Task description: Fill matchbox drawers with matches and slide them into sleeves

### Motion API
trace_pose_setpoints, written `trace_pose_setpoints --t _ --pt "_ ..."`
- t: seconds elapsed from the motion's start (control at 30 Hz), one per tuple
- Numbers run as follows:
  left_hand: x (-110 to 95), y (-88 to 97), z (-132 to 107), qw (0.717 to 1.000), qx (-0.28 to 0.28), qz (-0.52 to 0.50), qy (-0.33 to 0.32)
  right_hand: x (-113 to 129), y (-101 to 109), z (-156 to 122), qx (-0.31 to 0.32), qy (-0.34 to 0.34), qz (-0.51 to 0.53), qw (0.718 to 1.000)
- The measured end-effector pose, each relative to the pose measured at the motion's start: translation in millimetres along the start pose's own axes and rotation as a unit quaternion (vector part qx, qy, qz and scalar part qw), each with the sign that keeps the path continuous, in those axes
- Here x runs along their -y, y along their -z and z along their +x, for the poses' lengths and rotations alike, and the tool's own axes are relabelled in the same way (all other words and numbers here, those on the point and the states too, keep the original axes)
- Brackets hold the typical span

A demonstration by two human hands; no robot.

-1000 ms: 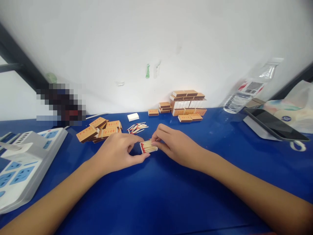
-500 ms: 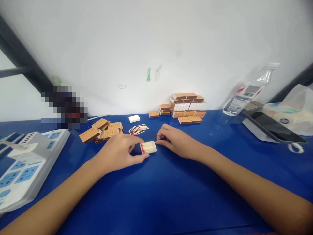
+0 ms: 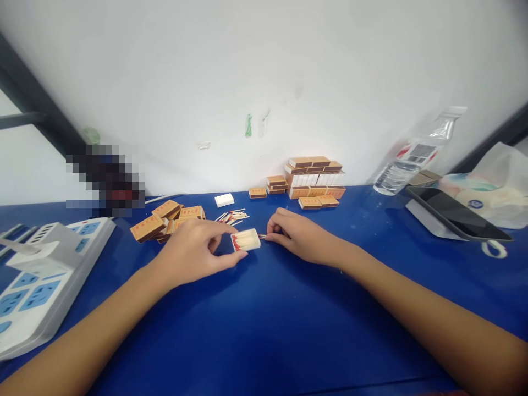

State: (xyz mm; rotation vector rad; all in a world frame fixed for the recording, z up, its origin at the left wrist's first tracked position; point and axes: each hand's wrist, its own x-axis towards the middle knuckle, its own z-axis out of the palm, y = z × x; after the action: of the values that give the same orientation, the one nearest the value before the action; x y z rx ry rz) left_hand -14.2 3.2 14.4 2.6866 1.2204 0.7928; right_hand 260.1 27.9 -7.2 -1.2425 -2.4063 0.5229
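Note:
Between the thumb and fingers of my left hand point(image 3: 198, 250) is a white matchbox tray point(image 3: 256, 242) partly filled with red-tipped matches, their heads toward that hand. Just right of the tray, my right hand point(image 3: 291, 234) pinches what looks like matches point(image 3: 263, 237), dark red tips pointing left, close to the tray's right end. Behind the tray lies a loose pile of matches point(image 3: 234, 216) on the blue table point(image 3: 256, 330). A small white box piece point(image 3: 224, 200) rests beyond the pile.
Left of the pile are heaped orange matchboxes point(image 3: 148, 227); more are stacked point(image 3: 315, 179) against the wall. A white power strip point(image 3: 53, 291) stands at far left. To the right are a water bottle point(image 3: 408, 159), a phone point(image 3: 457, 212) and a tissue pack point(image 3: 490, 192).
My left hand and the tray have shifted slightly left and up, the tray tilting a little. Red tips now show at my right fingertips, where a pale end showed before.

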Motion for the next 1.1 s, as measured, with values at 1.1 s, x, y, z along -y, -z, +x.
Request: trace_pose_setpoints --t 1.1 --pt "-5.3 -6.5 -1.8 0.999 0.004 -0.052 -0.015 39.0 -1.4 -9.4 -0.136 0.130 0.016 0.982"
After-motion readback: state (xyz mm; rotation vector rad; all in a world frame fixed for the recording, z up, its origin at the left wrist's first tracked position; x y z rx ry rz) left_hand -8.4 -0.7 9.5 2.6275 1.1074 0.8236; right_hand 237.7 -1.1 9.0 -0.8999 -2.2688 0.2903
